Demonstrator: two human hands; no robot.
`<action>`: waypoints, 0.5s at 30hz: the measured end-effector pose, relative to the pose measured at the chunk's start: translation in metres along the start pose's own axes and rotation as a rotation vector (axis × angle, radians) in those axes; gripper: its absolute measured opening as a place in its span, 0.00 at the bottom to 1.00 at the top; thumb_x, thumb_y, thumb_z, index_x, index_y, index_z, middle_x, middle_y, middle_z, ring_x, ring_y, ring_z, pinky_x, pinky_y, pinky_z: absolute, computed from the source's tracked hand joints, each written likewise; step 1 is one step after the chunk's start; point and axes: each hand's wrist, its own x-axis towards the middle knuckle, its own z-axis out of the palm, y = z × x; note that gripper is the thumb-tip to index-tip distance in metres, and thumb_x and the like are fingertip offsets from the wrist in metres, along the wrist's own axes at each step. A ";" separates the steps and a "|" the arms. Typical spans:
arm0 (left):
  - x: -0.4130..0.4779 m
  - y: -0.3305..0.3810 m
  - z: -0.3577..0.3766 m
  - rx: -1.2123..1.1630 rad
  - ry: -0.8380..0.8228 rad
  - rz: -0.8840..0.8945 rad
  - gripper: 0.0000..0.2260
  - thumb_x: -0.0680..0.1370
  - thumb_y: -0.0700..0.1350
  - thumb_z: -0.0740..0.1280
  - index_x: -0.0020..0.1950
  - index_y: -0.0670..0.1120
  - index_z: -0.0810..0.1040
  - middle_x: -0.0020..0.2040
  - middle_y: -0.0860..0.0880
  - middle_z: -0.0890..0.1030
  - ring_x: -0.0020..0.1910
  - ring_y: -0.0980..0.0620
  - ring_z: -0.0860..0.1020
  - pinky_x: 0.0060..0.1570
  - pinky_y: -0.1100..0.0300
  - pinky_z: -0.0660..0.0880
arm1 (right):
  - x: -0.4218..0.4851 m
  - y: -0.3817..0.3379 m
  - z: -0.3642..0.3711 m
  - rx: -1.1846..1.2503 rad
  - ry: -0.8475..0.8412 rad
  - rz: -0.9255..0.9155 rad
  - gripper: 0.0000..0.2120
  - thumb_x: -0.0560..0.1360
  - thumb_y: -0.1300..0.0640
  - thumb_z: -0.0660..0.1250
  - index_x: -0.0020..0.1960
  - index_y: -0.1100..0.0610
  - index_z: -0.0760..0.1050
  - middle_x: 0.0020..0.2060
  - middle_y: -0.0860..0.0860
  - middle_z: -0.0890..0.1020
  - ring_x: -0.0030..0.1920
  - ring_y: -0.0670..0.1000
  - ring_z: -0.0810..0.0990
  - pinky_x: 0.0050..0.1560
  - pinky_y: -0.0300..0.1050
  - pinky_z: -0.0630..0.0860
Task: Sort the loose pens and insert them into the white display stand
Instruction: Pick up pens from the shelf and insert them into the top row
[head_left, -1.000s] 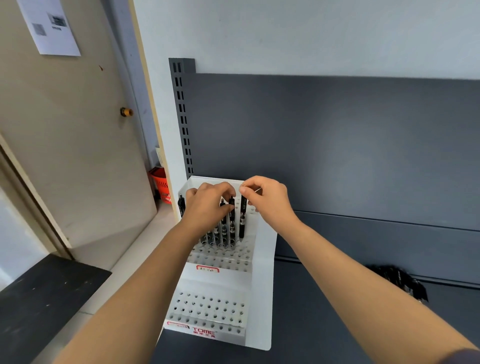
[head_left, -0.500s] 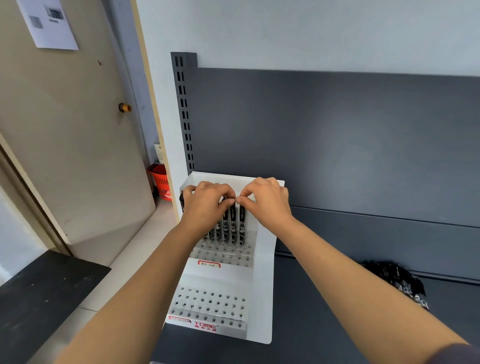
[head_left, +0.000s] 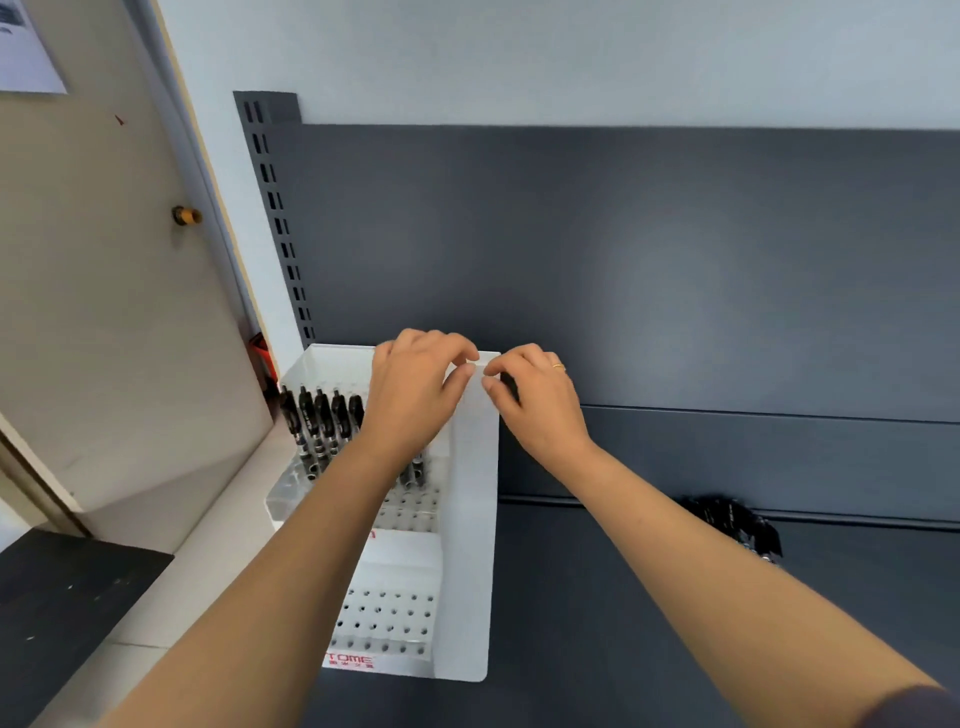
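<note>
White stand (head_left: 470, 519) sits on the dark shelf (head_left: 623, 623), with black pens (head_left: 322, 421) upright in its top tier. The right hand (head_left: 535, 405) pinches a dark pen (head_left: 510, 387) between thumb and fingers, just at the stand's right wall. The left hand (head_left: 415, 400) curls over the right end of the row; whether it holds something, I cannot tell. I think the pen should meet a free hole and go straight down. Compared with half a second ago, both hands are further right, and the left pens are uncovered. More loose pens (head_left: 732, 525) lie well apart on the right.
</note>
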 end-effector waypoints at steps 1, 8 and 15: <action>0.004 0.012 0.009 0.000 -0.015 0.034 0.07 0.79 0.47 0.62 0.53 0.51 0.78 0.48 0.55 0.80 0.54 0.50 0.72 0.52 0.59 0.58 | -0.004 0.013 -0.008 0.007 0.002 0.024 0.09 0.79 0.53 0.62 0.54 0.54 0.78 0.53 0.49 0.77 0.55 0.52 0.72 0.53 0.47 0.72; 0.011 0.098 0.090 -0.091 -0.265 0.131 0.06 0.79 0.47 0.61 0.52 0.50 0.77 0.46 0.53 0.78 0.48 0.51 0.73 0.50 0.56 0.70 | -0.039 0.119 -0.068 0.002 -0.220 0.194 0.08 0.78 0.53 0.62 0.55 0.52 0.77 0.49 0.49 0.78 0.48 0.49 0.77 0.48 0.48 0.75; 0.000 0.165 0.168 -0.092 -0.479 0.108 0.07 0.79 0.48 0.60 0.53 0.51 0.77 0.48 0.53 0.79 0.50 0.52 0.73 0.50 0.57 0.69 | -0.080 0.215 -0.114 0.002 -0.475 0.397 0.07 0.77 0.54 0.63 0.52 0.52 0.79 0.49 0.49 0.82 0.52 0.50 0.79 0.54 0.47 0.76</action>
